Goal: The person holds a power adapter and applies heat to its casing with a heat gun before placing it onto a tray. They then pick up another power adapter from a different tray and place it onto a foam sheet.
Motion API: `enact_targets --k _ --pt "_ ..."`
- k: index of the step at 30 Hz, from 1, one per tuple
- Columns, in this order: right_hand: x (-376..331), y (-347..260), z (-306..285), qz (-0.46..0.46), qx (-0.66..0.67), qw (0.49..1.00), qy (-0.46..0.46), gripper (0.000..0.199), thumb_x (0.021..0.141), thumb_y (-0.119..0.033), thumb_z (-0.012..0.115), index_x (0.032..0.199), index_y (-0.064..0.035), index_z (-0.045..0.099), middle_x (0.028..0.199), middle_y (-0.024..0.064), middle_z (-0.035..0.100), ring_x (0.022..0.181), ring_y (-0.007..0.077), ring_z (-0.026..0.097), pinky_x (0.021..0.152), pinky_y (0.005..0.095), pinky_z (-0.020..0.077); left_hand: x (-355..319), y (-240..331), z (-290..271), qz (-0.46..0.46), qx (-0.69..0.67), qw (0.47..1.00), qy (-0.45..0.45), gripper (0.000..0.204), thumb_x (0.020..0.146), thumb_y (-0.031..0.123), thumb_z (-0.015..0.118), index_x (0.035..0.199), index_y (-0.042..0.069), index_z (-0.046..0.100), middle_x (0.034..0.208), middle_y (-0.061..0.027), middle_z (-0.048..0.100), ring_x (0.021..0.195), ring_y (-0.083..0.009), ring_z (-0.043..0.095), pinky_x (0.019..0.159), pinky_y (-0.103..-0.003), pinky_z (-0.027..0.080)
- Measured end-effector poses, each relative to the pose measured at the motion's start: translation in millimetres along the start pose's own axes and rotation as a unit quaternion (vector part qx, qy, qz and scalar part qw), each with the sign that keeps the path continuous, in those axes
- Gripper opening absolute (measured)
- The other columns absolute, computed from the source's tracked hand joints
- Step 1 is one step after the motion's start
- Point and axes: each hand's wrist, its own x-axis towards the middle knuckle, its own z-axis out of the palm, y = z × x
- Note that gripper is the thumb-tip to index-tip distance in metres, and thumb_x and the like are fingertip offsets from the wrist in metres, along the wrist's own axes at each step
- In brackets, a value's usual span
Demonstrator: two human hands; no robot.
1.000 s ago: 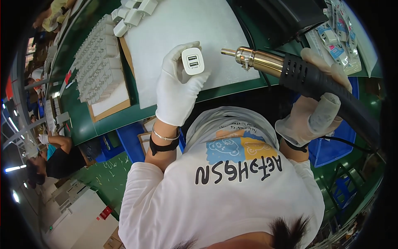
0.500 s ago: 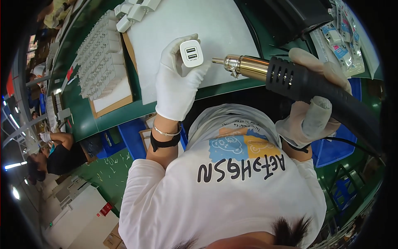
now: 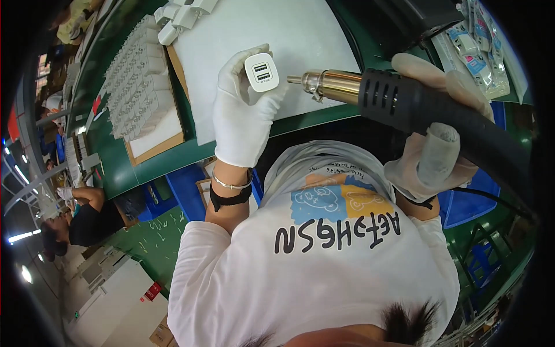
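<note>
A white charger with two USB ports (image 3: 262, 73) is held in my gloved left hand (image 3: 241, 118), its port face turned up toward me. My right hand (image 3: 436, 153), gloved and with a pale fingertip cover on one finger, is wrapped around the black handle of a hot air gun (image 3: 404, 103). The brass-coloured barrel ends in a thin nozzle that points left at the charger's side, with a small gap between them. Both hands are above the near edge of a white sheet (image 3: 295, 29) on the green table (image 3: 115, 169).
Left of the sheet, a tray (image 3: 159, 149) bears rows of white charger pieces (image 3: 139, 81). More white chargers (image 3: 184, 17) lie at the sheet's far left corner. A black machine (image 3: 413, 20) and plastic-bagged packets (image 3: 477, 55) are at the far right. Another person (image 3: 92, 217) sits at the left.
The hot air gun has shifted slightly left in my right hand. My left hand and the charger have moved a little left too, with the port face tilted slightly differently.
</note>
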Motion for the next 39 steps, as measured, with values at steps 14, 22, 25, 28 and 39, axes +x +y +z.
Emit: enact_targets --k 14,22,25,28,39 --pt "5.1 4.4 4.2 -0.035 -0.039 0.998 -0.028 0.036 0.085 -0.014 0.052 0.116 0.0056 0.048 0.098 0.0268 0.065 0.075 0.0197 0.062 0.068 0.0282 0.0506 -0.2 0.7 0.6 0.012 0.010 1.000 -0.001 0.059 0.074 -0.010 0.067 0.127 0.001 0.044 0.126 -0.0126 0.052 0.116 -0.0201 0.051 0.101 -0.031 0.041" --pt "4.7 5.0 -1.1 -0.041 -0.033 0.997 -0.052 0.035 0.086 -0.011 0.052 0.116 0.0057 0.047 0.097 0.0269 0.065 0.075 0.0202 0.063 0.069 0.0285 0.0523 -0.8 -4.6 -2.4 0.015 -0.003 1.000 0.006 0.059 0.073 -0.010 0.067 0.126 0.001 0.044 0.126 -0.0124 0.052 0.115 -0.0195 0.051 0.100 -0.032 0.041" --pt "3.6 6.6 2.7 -0.068 -0.057 0.995 -0.051 0.035 0.085 -0.011 0.051 0.116 0.0058 0.047 0.097 0.0267 0.065 0.076 0.0203 0.063 0.069 0.0285 0.0523 -1.0 -1.1 0.6 0.015 -0.007 1.000 0.010 0.060 0.073 -0.011 0.067 0.126 0.000 0.044 0.126 -0.0125 0.052 0.116 -0.0196 0.051 0.100 -0.032 0.041" --pt "2.8 2.2 5.1 -0.031 -0.017 0.999 -0.019 0.035 0.086 -0.012 0.051 0.116 0.0060 0.048 0.099 0.0262 0.064 0.076 0.0204 0.063 0.067 0.0292 0.0519 -0.8 -2.0 -1.2 0.014 -0.008 1.000 0.014 0.060 0.072 -0.011 0.067 0.126 0.000 0.044 0.126 -0.0126 0.052 0.116 -0.0196 0.051 0.100 -0.032 0.041" --pt "-8.9 -4.8 7.1 0.019 0.053 0.997 0.050 0.040 0.089 -0.021 0.053 0.121 0.0009 0.048 0.099 0.0250 0.064 0.079 0.0223 0.063 0.070 0.0315 0.0529 -0.9 -5.3 -3.7 0.029 0.012 0.999 0.015 0.059 0.073 -0.010 0.068 0.125 0.001 0.043 0.126 -0.0131 0.052 0.117 -0.0200 0.051 0.101 -0.032 0.041"
